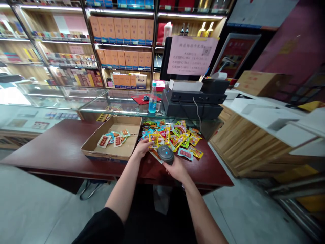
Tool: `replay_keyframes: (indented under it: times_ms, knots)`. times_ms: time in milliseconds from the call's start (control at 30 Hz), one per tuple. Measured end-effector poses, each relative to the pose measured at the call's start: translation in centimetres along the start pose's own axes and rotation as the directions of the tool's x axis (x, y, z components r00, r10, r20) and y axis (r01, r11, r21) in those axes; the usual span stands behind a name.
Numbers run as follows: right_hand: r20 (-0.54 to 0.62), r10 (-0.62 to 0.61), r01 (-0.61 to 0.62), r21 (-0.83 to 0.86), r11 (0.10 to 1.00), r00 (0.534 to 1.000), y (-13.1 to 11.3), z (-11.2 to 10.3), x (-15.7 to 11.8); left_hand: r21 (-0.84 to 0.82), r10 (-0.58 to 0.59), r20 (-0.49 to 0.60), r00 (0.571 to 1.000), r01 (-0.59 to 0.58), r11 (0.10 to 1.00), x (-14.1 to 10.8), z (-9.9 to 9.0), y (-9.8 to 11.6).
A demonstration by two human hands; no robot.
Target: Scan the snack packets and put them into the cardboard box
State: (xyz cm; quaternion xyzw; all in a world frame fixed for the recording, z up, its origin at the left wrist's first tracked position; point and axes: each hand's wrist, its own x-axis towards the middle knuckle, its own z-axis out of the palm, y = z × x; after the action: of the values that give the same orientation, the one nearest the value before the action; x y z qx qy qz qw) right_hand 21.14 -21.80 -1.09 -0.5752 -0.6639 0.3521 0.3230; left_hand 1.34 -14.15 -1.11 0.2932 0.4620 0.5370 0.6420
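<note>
My right hand grips a dark grey handheld scanner above the near edge of a dark red table. My left hand holds a yellow snack packet at the near side of a pile of colourful snack packets. The scanner's head sits just right of that packet. An open, shallow cardboard box lies left of the pile, with several packets inside it.
Behind the table stands a glass counter with a blue bottle, a black cash register with a pink notice, and stocked shelves. A wooden counter with white boxes is on the right. Grey floor lies around the table.
</note>
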Motion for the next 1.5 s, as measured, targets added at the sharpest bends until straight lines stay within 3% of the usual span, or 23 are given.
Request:
replay_keyframes:
  times_ms: [400,800,1100,1233,1300,1367,1433,1500]
  knots:
    - [0.028,-0.027,0.029,-0.05,0.998,0.999,-0.4,-0.1,-0.3,0.083,0.057,-0.137,0.989,-0.046,0.995,0.1,0.1,0.0]
    - [0.069,-0.019,0.019,-0.007,1.0,0.997,-0.5,0.0,0.0,0.027,0.091,-0.02,0.996,-0.091,0.996,-0.9,0.1,1.3]
    - [0.091,0.0,-0.007,0.077,0.997,0.996,-1.5,0.5,0.5,0.008,0.12,-0.031,0.992,-0.119,0.993,-2.1,0.3,2.6]
    - [0.087,0.063,-0.076,0.154,0.985,0.994,-1.3,-0.2,1.3,-0.006,0.295,-0.093,0.951,-0.297,0.955,-3.3,-2.8,5.8]
    - [0.066,0.071,-0.082,0.178,0.981,0.995,-1.1,-0.4,1.9,0.02,0.397,-0.206,0.895,-0.401,0.916,-4.5,-5.5,8.0]
    - [0.046,0.078,-0.085,0.189,0.978,0.996,-0.8,-0.5,2.5,0.085,0.489,-0.326,0.809,-0.49,0.867,-5.8,-8.1,9.8]
    - [0.043,0.076,-0.083,0.198,0.977,0.996,-0.7,-0.4,3.1,0.136,0.527,-0.392,0.754,-0.518,0.844,-6.9,-9.8,10.7]
    - [0.05,0.062,-0.071,0.201,0.977,0.997,-0.6,-0.3,3.4,0.155,0.514,-0.408,0.754,-0.498,0.853,-7.5,-10.3,10.8]
